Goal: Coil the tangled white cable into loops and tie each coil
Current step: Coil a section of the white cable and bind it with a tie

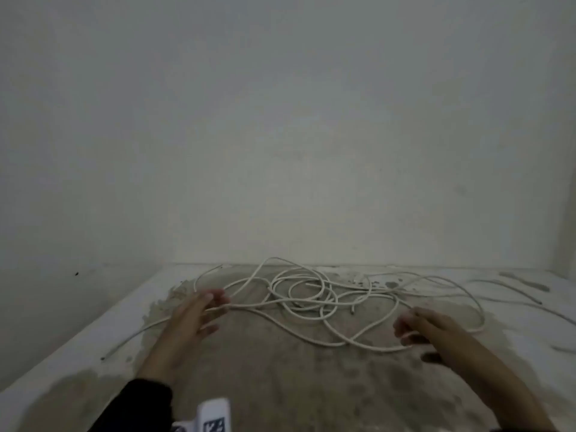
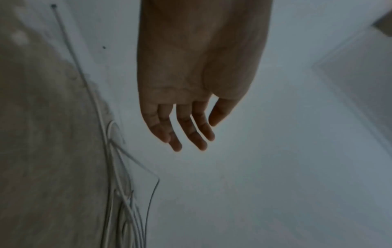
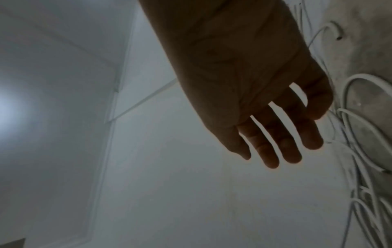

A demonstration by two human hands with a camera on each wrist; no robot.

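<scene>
A tangled white cable [image 1: 307,296] lies in loose loops on a stained grey-brown floor patch near the wall. My left hand [image 1: 199,310] hovers at the tangle's left edge, fingers straight and apart, holding nothing; the left wrist view shows the left hand [image 2: 186,127] open, with cable strands [image 2: 118,193] beside it. My right hand [image 1: 414,327] hovers at the tangle's right side over a strand, fingers relaxed. In the right wrist view the right hand [image 3: 275,134] has spread fingers and grips nothing, and cable loops [image 3: 356,134] lie to its right.
A pale wall [image 1: 280,135] rises just behind the cable. Loose cable ends [image 1: 511,291] trail off to the right and one cable end [image 1: 124,344] to the left on the white floor. A white tagged device [image 1: 215,414] sits on my left wrist.
</scene>
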